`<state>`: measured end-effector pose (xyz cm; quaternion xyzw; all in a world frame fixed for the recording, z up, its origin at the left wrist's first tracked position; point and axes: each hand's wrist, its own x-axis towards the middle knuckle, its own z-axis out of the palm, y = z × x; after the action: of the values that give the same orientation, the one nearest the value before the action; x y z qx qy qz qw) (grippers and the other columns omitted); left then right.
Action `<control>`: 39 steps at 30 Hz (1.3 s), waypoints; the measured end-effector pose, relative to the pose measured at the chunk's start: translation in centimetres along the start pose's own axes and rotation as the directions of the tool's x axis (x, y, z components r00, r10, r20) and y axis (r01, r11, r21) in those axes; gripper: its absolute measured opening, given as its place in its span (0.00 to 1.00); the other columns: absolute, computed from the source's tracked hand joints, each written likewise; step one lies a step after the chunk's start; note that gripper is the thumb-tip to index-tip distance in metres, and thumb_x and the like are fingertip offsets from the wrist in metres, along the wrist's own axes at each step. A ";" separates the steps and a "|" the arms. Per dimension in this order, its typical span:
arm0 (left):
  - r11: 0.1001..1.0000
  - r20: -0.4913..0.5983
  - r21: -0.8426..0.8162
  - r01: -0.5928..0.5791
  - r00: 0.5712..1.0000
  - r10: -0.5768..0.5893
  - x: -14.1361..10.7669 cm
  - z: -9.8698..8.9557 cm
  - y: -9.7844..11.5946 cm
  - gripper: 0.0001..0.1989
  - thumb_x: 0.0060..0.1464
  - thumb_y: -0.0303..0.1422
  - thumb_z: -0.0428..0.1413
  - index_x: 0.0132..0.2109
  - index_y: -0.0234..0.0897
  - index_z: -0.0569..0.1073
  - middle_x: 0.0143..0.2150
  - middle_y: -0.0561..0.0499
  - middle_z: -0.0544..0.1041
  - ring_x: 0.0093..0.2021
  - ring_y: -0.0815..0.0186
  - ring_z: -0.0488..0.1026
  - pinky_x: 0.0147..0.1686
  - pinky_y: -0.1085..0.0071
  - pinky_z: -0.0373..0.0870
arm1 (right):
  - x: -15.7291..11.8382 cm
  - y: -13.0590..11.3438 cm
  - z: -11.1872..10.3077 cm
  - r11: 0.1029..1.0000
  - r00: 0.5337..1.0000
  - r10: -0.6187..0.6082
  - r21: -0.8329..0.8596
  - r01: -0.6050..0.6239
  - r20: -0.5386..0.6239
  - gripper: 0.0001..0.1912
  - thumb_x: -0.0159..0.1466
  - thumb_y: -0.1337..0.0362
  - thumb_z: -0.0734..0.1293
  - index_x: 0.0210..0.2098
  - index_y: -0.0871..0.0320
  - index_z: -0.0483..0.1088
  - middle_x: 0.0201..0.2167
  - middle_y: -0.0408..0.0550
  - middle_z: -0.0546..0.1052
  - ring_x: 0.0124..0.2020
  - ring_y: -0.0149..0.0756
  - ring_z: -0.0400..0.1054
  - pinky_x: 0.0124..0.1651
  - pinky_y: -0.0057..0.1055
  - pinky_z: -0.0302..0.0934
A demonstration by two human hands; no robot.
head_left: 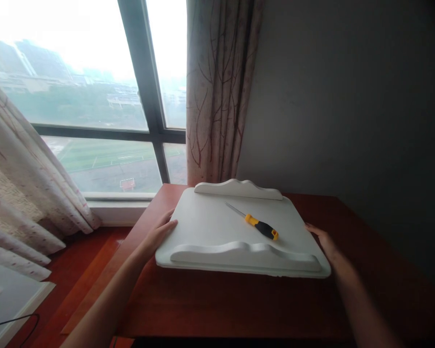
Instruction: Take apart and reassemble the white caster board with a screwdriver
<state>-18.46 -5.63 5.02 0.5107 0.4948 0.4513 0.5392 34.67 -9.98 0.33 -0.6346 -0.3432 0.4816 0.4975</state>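
A white board point(203, 222) with rounded corners and a wavy raised rail along its far and near sides is held level at or just above the table. On it lies a screwdriver point(261, 226) with a yellow and black handle, its metal shaft pointing to the far left. My left hand point(163, 228) grips the board's left edge, thumb on top and the other fingers partly hidden. At the right edge, my right hand point(322, 240) has hold too, most of its fingers out of sight behind or under the board.
The reddish-brown wooden table point(203, 309) stands against a grey wall point(329, 96). Behind it hangs a patterned curtain point(217, 87) beside a large window point(94, 96). Another curtain point(18, 159) is at left, and a thin black cable point(20, 319) shows at the lower left.
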 end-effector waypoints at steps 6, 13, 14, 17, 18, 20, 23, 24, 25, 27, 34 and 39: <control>1.000 0.022 -0.013 0.019 1.000 -0.019 0.0 -0.2 -0.3 0.42 0.45 0.51 0.64 0.64 0.36 0.68 0.62 0.39 0.73 0.58 0.43 0.72 0.54 0.56 0.71 | -0.3 -1.0 0.4 0.998 1.000 -0.008 -0.065 0.009 0.018 0.18 0.53 0.56 0.67 0.39 0.57 0.78 0.37 0.52 0.83 0.39 0.50 0.79 0.40 0.40 0.73; 1.000 0.016 -0.012 -0.008 1.000 0.008 0.1 -0.3 -0.4 0.41 0.45 0.51 0.64 0.63 0.35 0.69 0.62 0.38 0.73 0.58 0.42 0.71 0.55 0.55 0.71 | -0.1 -3.0 0.6 0.924 0.968 -0.203 -0.355 0.138 -0.151 0.18 0.53 0.56 0.68 0.41 0.57 0.77 0.38 0.56 0.82 0.44 0.53 0.76 0.48 0.44 0.69; 1.000 0.016 -0.009 -0.006 1.000 0.006 0.1 -0.3 -0.4 0.41 0.46 0.51 0.64 0.64 0.35 0.69 0.62 0.38 0.73 0.58 0.42 0.71 0.56 0.54 0.71 | 0.1 -3.4 1.1 0.900 0.953 -0.252 -0.401 0.169 -0.165 0.19 0.54 0.55 0.68 0.43 0.57 0.77 0.41 0.57 0.81 0.48 0.53 0.74 0.51 0.46 0.67; 1.000 0.011 0.021 -0.006 1.000 0.006 0.1 -0.3 -0.3 0.42 0.45 0.51 0.64 0.63 0.35 0.69 0.62 0.38 0.73 0.59 0.42 0.71 0.56 0.54 0.70 | -0.1 -4.6 3.8 0.805 0.913 -0.397 -0.516 0.294 -0.099 0.21 0.56 0.54 0.68 0.46 0.57 0.76 0.51 0.57 0.77 0.57 0.53 0.68 0.61 0.47 0.59; 0.999 0.009 0.040 -0.008 1.000 0.007 0.1 -0.3 -0.3 0.42 0.45 0.52 0.64 0.63 0.35 0.69 0.62 0.38 0.73 0.59 0.42 0.71 0.56 0.54 0.70 | -0.4 -5.0 5.0 0.769 0.901 -0.431 -0.539 0.344 -0.041 0.21 0.57 0.53 0.68 0.46 0.56 0.76 0.52 0.56 0.76 0.58 0.51 0.67 0.63 0.46 0.57; 0.996 0.015 0.086 -0.010 1.000 0.009 0.1 -0.5 -0.1 0.41 0.45 0.53 0.64 0.62 0.35 0.71 0.61 0.38 0.74 0.59 0.42 0.71 0.56 0.55 0.71 | -1.4 -5.8 7.7 0.707 0.883 -0.459 -0.561 0.432 0.100 0.19 0.57 0.52 0.70 0.45 0.54 0.77 0.51 0.52 0.77 0.55 0.48 0.69 0.61 0.41 0.59; 0.988 0.048 0.154 -0.026 0.999 0.019 0.1 -0.9 0.3 0.40 0.47 0.55 0.62 0.61 0.36 0.72 0.62 0.39 0.73 0.60 0.43 0.70 0.58 0.56 0.70 | -3.5 -6.9 11.2 0.563 0.822 -0.421 -0.600 0.568 0.383 0.20 0.61 0.50 0.69 0.49 0.51 0.77 0.51 0.49 0.77 0.47 0.42 0.73 0.51 0.36 0.65; 0.984 0.059 0.173 -0.035 0.998 0.025 0.1 -1.0 0.4 0.39 0.47 0.55 0.62 0.61 0.37 0.72 0.62 0.40 0.73 0.61 0.43 0.70 0.58 0.56 0.70 | -4.1 -7.2 12.2 0.482 0.790 -0.403 -0.626 0.613 0.462 0.21 0.63 0.50 0.67 0.51 0.51 0.76 0.51 0.49 0.76 0.46 0.42 0.73 0.50 0.35 0.65; 0.981 0.067 0.188 -0.041 0.997 0.029 0.1 -1.2 0.5 0.39 0.47 0.55 0.61 0.62 0.37 0.72 0.63 0.40 0.72 0.61 0.43 0.69 0.59 0.56 0.69 | -4.6 -7.5 12.9 0.412 0.771 -0.382 -0.653 0.636 0.510 0.21 0.64 0.50 0.67 0.53 0.52 0.75 0.52 0.50 0.76 0.47 0.42 0.73 0.50 0.35 0.64; 0.978 0.080 0.203 -0.039 0.997 0.023 0.1 -1.3 0.7 0.40 0.48 0.56 0.61 0.63 0.37 0.71 0.63 0.40 0.72 0.62 0.43 0.69 0.59 0.56 0.69 | -5.2 -7.7 14.0 0.267 0.760 -0.348 -0.719 0.642 0.549 0.22 0.64 0.52 0.67 0.54 0.53 0.73 0.50 0.51 0.76 0.47 0.44 0.72 0.49 0.35 0.63; 0.991 0.046 0.132 -0.026 0.999 0.020 -0.5 -0.5 0.6 0.41 0.49 0.56 0.60 0.65 0.38 0.69 0.63 0.40 0.72 0.61 0.42 0.70 0.58 0.55 0.70 | -4.4 -7.5 12.6 0.265 0.788 -0.402 -0.765 0.587 0.466 0.13 0.63 0.63 0.62 0.44 0.55 0.74 0.45 0.50 0.77 0.44 0.42 0.71 0.47 0.33 0.61; 0.992 0.029 0.124 0.004 1.000 -0.008 -0.5 -0.5 0.6 0.43 0.49 0.55 0.61 0.67 0.38 0.66 0.63 0.40 0.72 0.61 0.43 0.70 0.56 0.57 0.72 | -2.1 -6.6 6.7 0.756 0.925 -0.363 -0.545 0.362 0.111 0.14 0.54 0.59 0.67 0.40 0.55 0.72 0.25 0.41 0.74 0.28 0.35 0.68 0.34 0.30 0.61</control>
<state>-19.03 -6.05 5.64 0.5484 0.5154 0.4105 0.5149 27.99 -8.11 6.97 -0.6733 -0.5839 0.2548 0.3752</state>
